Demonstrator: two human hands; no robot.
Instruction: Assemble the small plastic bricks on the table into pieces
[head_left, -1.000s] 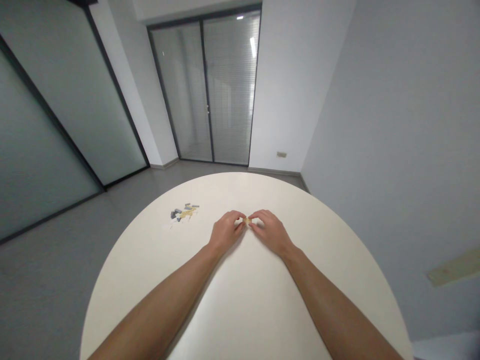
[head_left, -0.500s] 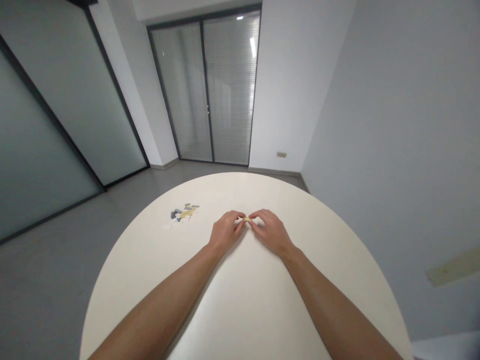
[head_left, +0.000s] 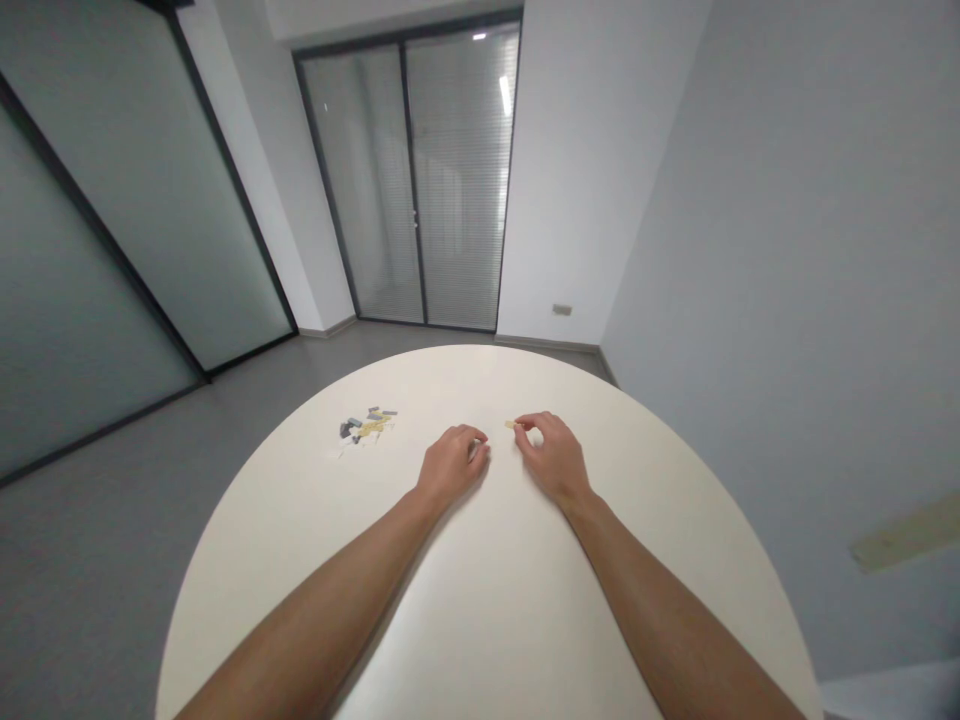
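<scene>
My right hand [head_left: 553, 452] pinches a small pale yellow piece [head_left: 510, 424] between thumb and index finger, its free end pointing left. The piece looks like a building brick, though it is too small to be sure. My left hand [head_left: 454, 464] rests on the white table a short way to the left. Its fingers are curved, with a gap between thumb and index finger, and I see nothing held there. Farther left lies a loose pile of small pieces [head_left: 367, 428] in yellow, grey, dark and white.
The round white table [head_left: 480, 600] curves away at the far side and both flanks. Beyond it are a grey floor [head_left: 97, 540], glass doors with blinds [head_left: 457, 200], frosted panels [head_left: 210, 220] at left and a plain wall [head_left: 795, 280] at right.
My hands have come apart from the shared hold on the yellow piece. The right one has moved slightly right and away with it, while the left has let go.
</scene>
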